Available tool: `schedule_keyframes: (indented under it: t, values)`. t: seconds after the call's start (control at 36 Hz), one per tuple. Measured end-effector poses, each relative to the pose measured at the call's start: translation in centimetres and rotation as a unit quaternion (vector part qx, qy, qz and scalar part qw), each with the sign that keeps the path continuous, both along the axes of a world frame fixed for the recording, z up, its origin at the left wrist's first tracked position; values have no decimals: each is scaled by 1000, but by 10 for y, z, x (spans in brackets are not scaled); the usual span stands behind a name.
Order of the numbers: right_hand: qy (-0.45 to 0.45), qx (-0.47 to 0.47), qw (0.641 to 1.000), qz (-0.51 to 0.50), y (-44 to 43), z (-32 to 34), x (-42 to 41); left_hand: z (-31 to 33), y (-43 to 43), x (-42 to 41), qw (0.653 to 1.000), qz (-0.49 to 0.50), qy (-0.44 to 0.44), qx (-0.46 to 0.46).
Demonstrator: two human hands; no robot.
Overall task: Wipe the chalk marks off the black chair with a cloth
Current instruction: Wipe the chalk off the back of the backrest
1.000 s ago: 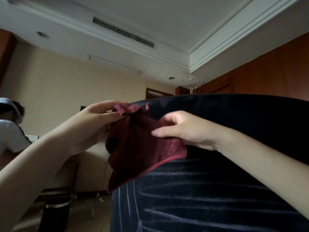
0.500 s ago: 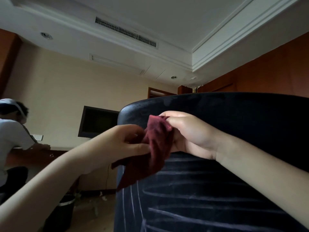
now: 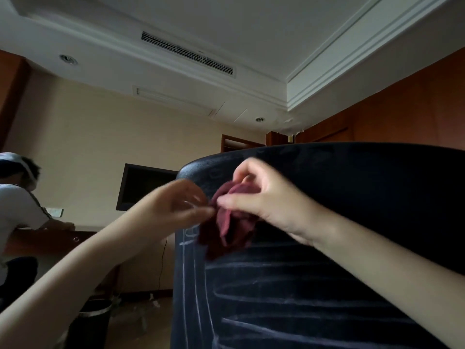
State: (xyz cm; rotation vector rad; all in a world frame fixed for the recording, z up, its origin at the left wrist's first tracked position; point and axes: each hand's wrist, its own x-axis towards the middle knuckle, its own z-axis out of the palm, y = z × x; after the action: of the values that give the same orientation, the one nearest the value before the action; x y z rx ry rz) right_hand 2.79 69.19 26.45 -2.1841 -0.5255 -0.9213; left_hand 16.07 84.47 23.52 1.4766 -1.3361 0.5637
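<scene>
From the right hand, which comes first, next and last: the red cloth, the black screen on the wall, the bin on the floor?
Measured from the right hand in the head view:
1. Red cloth: pinched in that hand, against the chair back.
2. Black screen: on the wall, off to the left.
3. Bin: on the floor, far lower left.

**Around the room**

A dark wall-mounted screen [image 3: 146, 186] hangs on the beige wall. At the far left a person in a white shirt [image 3: 17, 210] leans on a wooden tabletop [image 3: 63, 238]. A black waste bin [image 3: 91, 321] stands on the floor below. A long air vent [image 3: 187, 54] and recessed lights [image 3: 68, 58] mark the white ceiling; wood panelling [image 3: 415, 114] covers the right wall.
</scene>
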Motion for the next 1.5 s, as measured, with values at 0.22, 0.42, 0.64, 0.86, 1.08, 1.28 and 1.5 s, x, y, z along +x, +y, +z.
schedule_keyframes:
  t: [0.22, 0.42, 0.64, 0.86, 1.08, 1.28, 1.5]
  values:
    - [-473, -302, 746, -359, -50, 18, -33, 7, -3, 25, 971, 142, -9, -192]
    - [-448, -435, 666, -408, -92, -2, -14, 7, -21, 51, 976, 69, 96, -183]
    - [-440, -439, 673, -402, -95, -3, -17, 9, -27, 52, 966, -74, 200, -146]
    - [-454, -445, 686, -354, -85, -12, 12, 11, -25, 59, 963, -96, 210, -138]
    - [-432, -435, 736, -288, -8, -5, 76, 7, -22, 61, 950, -175, 226, -123]
    - [-484, -433, 700, -296, 8, -4, 101, 8, -17, 63, 929, -242, 261, -101]
    - [-447, -587, 643, -204, -5, -73, 129, 7, -18, 69, 934, -233, 251, -101]
